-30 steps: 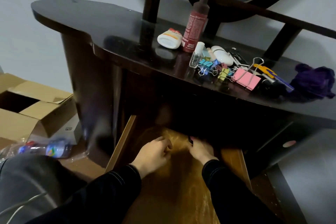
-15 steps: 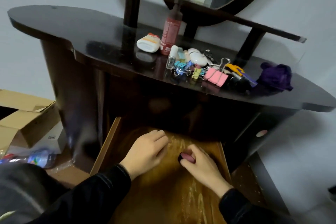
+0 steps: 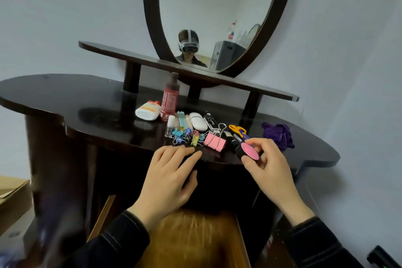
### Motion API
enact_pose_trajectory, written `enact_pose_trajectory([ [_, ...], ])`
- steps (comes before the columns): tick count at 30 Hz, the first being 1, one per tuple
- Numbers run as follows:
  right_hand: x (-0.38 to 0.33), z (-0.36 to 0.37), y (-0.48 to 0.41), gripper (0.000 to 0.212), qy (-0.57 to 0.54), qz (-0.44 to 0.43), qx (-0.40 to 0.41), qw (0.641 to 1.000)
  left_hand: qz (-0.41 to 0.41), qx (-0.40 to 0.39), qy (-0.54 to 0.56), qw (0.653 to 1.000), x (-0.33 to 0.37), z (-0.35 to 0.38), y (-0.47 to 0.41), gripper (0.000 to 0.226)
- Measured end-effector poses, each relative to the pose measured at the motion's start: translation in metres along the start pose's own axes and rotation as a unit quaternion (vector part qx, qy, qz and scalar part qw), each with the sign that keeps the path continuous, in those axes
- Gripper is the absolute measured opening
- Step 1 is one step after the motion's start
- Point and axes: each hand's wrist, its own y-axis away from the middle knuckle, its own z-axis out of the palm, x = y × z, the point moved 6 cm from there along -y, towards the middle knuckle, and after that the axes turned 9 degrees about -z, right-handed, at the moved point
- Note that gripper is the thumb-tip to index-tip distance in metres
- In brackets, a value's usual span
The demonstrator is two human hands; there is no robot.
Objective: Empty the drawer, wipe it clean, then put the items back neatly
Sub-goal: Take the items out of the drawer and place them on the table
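The wooden drawer (image 3: 191, 243) stands pulled out at the bottom, and its visible floor is bare. My right hand (image 3: 272, 172) pinches a small black item with a pink oval face (image 3: 250, 151) at the dark dressing table's front edge (image 3: 315, 159). My left hand (image 3: 171, 178) hovers open with spread fingers just below that edge. On the tabletop lie coloured binder clips (image 3: 185, 137), a large pink binder clip (image 3: 214, 141), scissors (image 3: 237, 129), a white case (image 3: 198, 121), a red bottle (image 3: 170, 98), a white tube (image 3: 148, 111) and a purple cloth (image 3: 278, 135).
An oval mirror (image 3: 217, 11) on a raised shelf (image 3: 187, 69) stands behind the items. A cardboard box (image 3: 13, 193) sits on the floor at the left. A dark device with a green light (image 3: 382, 260) lies at the bottom right.
Both hands rose from inside the drawer to the tabletop edge. My right hand picked up the pink-faced item from the drawer floor and carried it up. The view tilted upward.
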Motion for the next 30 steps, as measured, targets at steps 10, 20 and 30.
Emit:
enact_pose_trajectory([
  [10,0.029,0.022,-0.016,0.033,0.204,0.058,-0.051,0.976,-0.042,0.043,0.011,0.998,-0.001,0.004,0.003,0.029],
  [20,0.03,0.021,-0.023,0.047,0.189,0.088,-0.046,0.977,-0.041,0.054,0.017,0.998,-0.002,0.007,0.004,0.028],
  [30,0.055,0.01,-0.033,0.037,0.248,0.149,-0.106,0.951,-0.048,0.066,0.015,0.997,-0.002,0.009,0.005,0.027],
])
